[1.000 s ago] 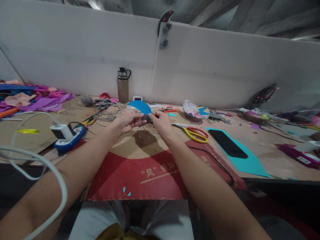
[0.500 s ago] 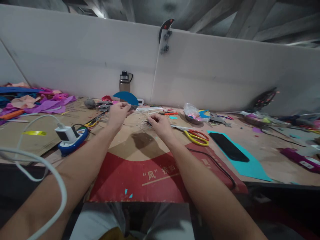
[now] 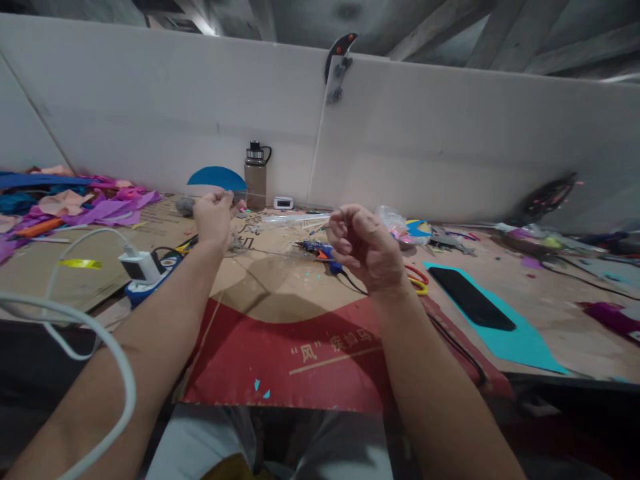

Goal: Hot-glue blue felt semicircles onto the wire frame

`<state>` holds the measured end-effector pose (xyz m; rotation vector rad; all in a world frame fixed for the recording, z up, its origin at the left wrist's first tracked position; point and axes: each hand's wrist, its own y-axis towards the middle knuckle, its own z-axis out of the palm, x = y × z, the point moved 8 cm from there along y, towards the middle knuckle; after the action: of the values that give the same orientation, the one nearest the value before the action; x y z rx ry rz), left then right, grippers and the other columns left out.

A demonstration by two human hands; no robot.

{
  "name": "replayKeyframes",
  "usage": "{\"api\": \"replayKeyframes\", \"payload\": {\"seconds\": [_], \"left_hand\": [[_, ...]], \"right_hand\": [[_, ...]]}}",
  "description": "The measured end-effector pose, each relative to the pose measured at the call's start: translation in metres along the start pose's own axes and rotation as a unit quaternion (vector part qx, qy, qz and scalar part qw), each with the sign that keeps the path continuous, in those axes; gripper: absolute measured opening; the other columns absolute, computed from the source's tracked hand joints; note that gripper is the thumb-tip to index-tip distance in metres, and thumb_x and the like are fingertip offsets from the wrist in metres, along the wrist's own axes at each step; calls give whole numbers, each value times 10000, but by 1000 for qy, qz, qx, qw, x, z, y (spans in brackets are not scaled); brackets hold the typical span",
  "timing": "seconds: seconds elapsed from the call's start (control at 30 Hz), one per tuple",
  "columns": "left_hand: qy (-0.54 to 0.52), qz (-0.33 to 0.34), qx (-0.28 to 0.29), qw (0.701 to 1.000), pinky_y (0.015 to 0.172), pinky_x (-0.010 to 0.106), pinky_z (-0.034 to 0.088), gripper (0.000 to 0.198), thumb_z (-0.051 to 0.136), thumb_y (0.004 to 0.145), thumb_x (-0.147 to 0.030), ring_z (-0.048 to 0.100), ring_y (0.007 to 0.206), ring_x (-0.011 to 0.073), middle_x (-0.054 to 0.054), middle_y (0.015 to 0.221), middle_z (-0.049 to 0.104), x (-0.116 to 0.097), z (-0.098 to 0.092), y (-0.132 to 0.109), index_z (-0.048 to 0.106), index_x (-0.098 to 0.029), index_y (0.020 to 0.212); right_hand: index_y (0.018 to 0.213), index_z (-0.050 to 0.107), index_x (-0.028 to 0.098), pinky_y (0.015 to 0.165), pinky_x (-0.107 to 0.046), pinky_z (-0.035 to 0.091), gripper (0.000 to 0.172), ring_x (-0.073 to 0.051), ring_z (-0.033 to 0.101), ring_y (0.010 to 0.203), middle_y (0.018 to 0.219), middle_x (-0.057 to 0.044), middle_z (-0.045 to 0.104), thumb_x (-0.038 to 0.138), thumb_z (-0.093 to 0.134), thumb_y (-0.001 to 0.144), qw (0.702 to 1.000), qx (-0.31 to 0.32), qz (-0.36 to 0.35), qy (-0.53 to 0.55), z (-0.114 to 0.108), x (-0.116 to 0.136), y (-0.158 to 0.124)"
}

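My left hand [image 3: 215,217] is closed in a pinch on a blue paper half-disc [image 3: 217,177], holding it up by its lower edge in front of the wall. My right hand [image 3: 365,243] is raised on the other side with its fingers curled and the palm turned partly inward. A faint thin strand [image 3: 290,202] runs between the two hands, and the right fingertips are pinched at its end. Below and left of the right hand, a blue glue gun [image 3: 315,248] with an orange trigger lies on the cardboard [image 3: 285,293].
A bottle [image 3: 256,177] stands by the wall. Scissors [image 3: 417,280] lie partly behind my right wrist. A black phone [image 3: 470,297] rests on turquoise sheet at right. A charger [image 3: 143,267] and white cable [image 3: 127,373] are at left, beside coloured scraps [image 3: 100,200].
My hands have moved apart: the left one went left and up with the blue half-disc, the right one went right and up. The glue gun now shows on the cardboard.
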<state>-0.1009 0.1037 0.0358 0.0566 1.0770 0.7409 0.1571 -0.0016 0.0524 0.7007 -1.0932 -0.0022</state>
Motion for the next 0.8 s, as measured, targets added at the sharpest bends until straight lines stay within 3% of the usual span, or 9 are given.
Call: {"api": "replayKeyframes", "payload": {"seconds": [0.1,0.2,0.27,0.33,0.37,0.43,0.53,0.63,0.8], "left_hand": [[-18,-9,-11,1000,747,283,540,170,509,820,-38,544,580,44,-53,583,491,-4,-3,2,454,-132,690],[-13,-48,21,999,758,301,537,146,472,851,-59,567,606,51,-26,625,551,2,3,-2,448,-130,726],[-13,-53,79,995,747,318,546,90,511,832,-91,570,611,61,-16,660,575,6,14,-8,480,-126,756],[-1,-44,138,989,731,327,556,57,572,799,-152,577,630,77,-13,678,582,9,25,-17,520,-130,791],[5,-41,149,988,717,328,562,82,599,779,-181,579,630,86,-14,669,578,11,28,-21,531,-135,788],[13,-44,168,985,716,330,569,127,641,737,-210,584,636,94,-20,653,561,16,34,-30,537,-142,763],[17,-58,190,980,731,352,572,185,676,698,-242,607,684,112,-5,707,584,21,43,-44,541,-142,776],[33,-75,223,971,750,367,565,224,689,688,-287,617,713,130,13,735,597,22,52,-60,557,-129,777],[102,-30,281,954,721,288,547,209,660,718,-333,608,724,138,23,746,605,10,62,-77,602,-141,778]], "right_hand": [[774,611,221,319,-145,205,229,-44,348,485,709,19,471,447,579,787,999,44,-28,14,3,12,-9],[716,639,190,378,-168,332,264,-47,428,497,750,-3,540,411,539,821,983,175,15,-60,24,4,-17],[738,671,177,495,-201,416,243,-76,515,589,769,-17,593,374,552,815,937,276,97,-192,37,-18,-26],[749,688,182,565,-222,416,219,-102,540,640,729,-10,622,362,573,796,873,307,168,-339,35,-41,-30],[744,690,188,564,-227,398,215,-107,533,626,690,-3,622,363,575,790,849,285,184,-404,28,-47,-27],[721,677,189,553,-242,363,209,-112,509,585,642,1,611,353,566,790,829,174,172,-502,10,-49,-15],[781,638,183,625,-264,369,189,-127,517,664,715,-17,611,313,508,822,842,-17,48,-537,-7,-32,-1],[839,575,179,671,-269,398,222,-126,524,710,785,-23,599,386,499,823,889,-130,10,-438,-15,-36,4],[981,426,206,700,-265,449,463,-125,581,790,913,-36,602,467,658,677,952,-206,99,-204,-13,-85,14]]}}
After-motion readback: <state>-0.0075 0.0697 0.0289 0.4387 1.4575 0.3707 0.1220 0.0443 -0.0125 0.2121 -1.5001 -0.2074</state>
